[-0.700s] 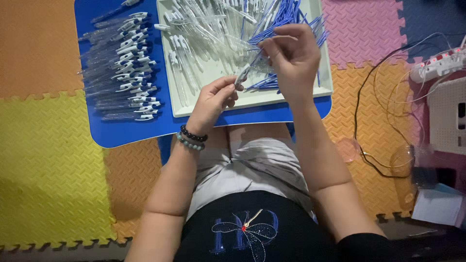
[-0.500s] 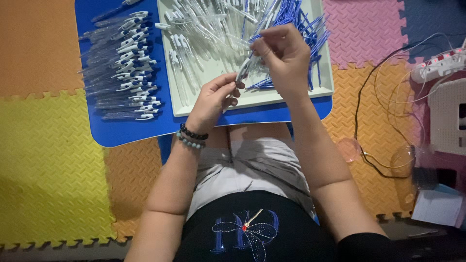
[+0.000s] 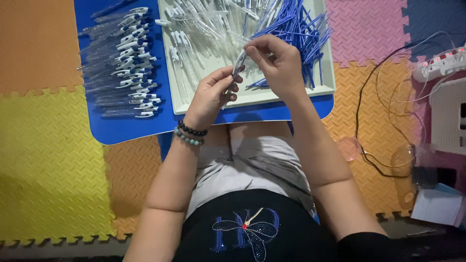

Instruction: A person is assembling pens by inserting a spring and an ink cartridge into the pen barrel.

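Observation:
My left hand [image 3: 212, 94] grips the lower end of a clear pen barrel [image 3: 238, 65] above the near edge of a white tray [image 3: 252, 99]. My right hand [image 3: 279, 63] pinches the upper end of the same pen with its fingertips. The tray holds clear pen barrels [image 3: 204, 24] on its left and a heap of blue refills [image 3: 296, 29] on its right. Several finished pens with white and blue clips [image 3: 124, 63] lie in a row on the blue table [image 3: 131, 128] left of the tray. Two bead bracelets sit on my left wrist.
Coloured foam floor mats [image 3: 48, 145] surround the low blue table. A white power strip [image 3: 441, 63] with cables [image 3: 378, 97] lies at the right, beside a white and pink device [image 3: 449, 116]. My lap is under the table's near edge.
Both hands have stayed over the tray's near edge. My right hand has shifted slightly along the pen's upper end, and the pen stands a little more upright between the hands.

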